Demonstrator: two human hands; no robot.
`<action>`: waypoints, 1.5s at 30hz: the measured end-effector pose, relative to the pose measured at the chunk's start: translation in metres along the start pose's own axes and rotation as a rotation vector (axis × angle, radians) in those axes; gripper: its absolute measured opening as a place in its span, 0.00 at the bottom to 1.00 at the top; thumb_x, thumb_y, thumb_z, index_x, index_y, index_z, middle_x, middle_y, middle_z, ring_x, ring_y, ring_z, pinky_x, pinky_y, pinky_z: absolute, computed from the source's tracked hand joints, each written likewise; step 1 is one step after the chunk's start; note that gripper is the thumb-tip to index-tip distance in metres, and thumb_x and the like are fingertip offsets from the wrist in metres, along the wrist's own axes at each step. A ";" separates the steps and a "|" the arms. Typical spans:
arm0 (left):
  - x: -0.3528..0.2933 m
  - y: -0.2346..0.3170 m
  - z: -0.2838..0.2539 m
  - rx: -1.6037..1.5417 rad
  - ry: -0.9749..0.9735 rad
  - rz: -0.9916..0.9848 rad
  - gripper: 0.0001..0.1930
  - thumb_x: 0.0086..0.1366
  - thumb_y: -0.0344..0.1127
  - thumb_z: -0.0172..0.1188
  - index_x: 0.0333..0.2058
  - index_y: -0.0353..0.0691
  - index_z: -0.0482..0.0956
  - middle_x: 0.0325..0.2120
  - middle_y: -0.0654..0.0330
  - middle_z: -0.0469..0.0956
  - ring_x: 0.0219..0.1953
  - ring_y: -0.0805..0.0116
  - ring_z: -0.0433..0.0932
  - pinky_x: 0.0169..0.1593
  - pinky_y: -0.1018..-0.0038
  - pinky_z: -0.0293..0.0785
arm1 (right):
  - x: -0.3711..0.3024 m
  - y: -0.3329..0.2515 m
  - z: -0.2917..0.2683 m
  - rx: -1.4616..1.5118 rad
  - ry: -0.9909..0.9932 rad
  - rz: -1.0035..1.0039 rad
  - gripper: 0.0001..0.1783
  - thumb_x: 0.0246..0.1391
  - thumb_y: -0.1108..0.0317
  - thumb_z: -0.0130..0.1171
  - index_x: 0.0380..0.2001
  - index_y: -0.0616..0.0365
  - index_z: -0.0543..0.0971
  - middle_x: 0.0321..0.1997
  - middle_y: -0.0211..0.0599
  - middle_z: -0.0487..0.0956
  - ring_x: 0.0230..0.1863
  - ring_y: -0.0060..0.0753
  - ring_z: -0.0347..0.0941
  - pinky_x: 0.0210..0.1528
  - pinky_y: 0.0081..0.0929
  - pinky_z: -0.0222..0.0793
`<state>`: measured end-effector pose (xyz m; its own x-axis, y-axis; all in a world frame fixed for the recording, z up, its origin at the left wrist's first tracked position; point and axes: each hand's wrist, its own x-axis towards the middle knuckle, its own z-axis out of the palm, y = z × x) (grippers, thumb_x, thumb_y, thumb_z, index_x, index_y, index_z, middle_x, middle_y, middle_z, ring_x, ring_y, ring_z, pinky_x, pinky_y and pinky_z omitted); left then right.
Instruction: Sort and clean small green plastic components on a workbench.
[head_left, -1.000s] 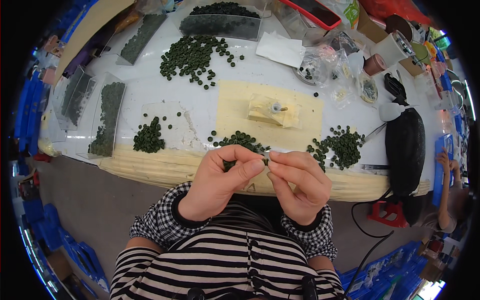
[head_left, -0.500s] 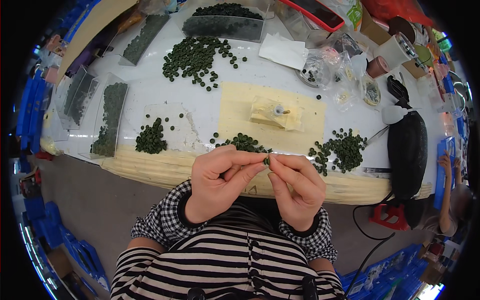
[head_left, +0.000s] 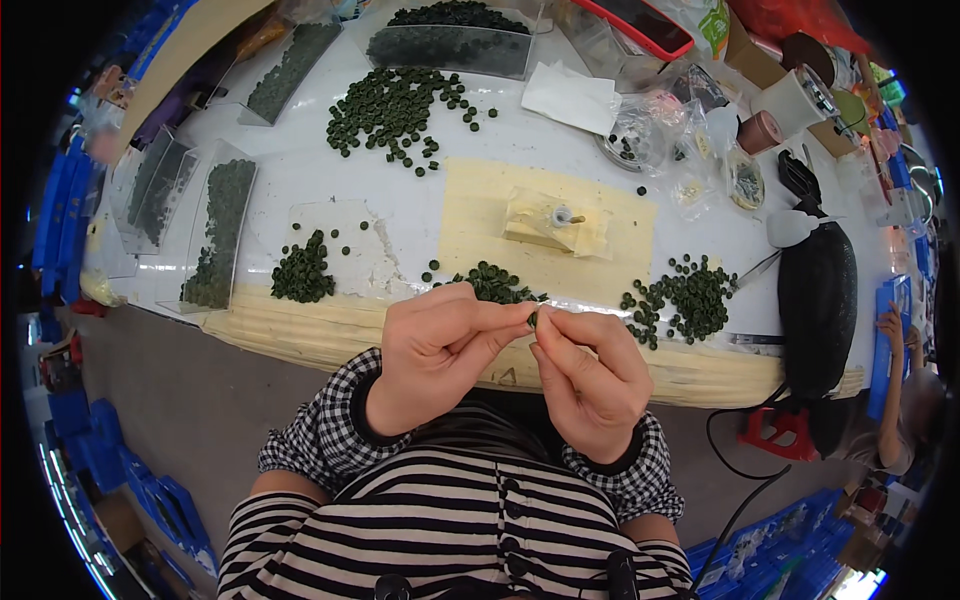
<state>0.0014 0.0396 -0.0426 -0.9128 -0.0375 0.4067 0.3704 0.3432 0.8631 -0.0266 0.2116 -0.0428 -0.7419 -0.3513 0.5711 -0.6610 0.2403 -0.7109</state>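
Both hands meet over the table's front edge, pinching one small dark green round piece (head_left: 533,319) between the fingertips. My left hand (head_left: 437,345) holds it with thumb and forefinger, and my right hand (head_left: 596,375) grips it from the other side. What detail the piece has is mostly covered by the fingers. Just beyond lies a small pile of like green pieces (head_left: 490,282). Another pile (head_left: 303,270) is to the left, and a third (head_left: 697,298) to the right. On a yellow sheet (head_left: 470,215) stands a yellow-taped block (head_left: 545,228) with a small metal post.
Clear bins of green pieces (head_left: 220,235) stand at the left, another bin (head_left: 450,52) at the back. A larger heap (head_left: 390,112) is loose before it. A black pouch-like object (head_left: 815,300), tweezers (head_left: 758,268), white tissue (head_left: 570,97) and a red-cased phone (head_left: 635,25) lie rightward.
The fingers have shifted slightly around the green piece, which seems turned a little and shows more of its round face. Both hands stay in nearly the same place.
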 end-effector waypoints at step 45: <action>0.004 0.000 -0.010 -0.041 -0.077 -0.033 0.10 0.54 0.24 0.67 0.37 0.38 0.84 0.15 0.64 0.71 0.16 0.78 0.64 0.20 0.81 0.57 | -0.006 0.002 0.005 0.063 0.009 0.034 0.16 0.44 0.84 0.64 0.40 0.64 0.82 0.37 0.42 0.80 0.34 0.33 0.77 0.35 0.22 0.74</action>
<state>0.0000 0.0300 -0.0380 -0.9344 0.0248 0.3554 0.3457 0.3038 0.8878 -0.0226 0.2093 -0.0494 -0.7648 -0.3355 0.5501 -0.6276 0.1943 -0.7539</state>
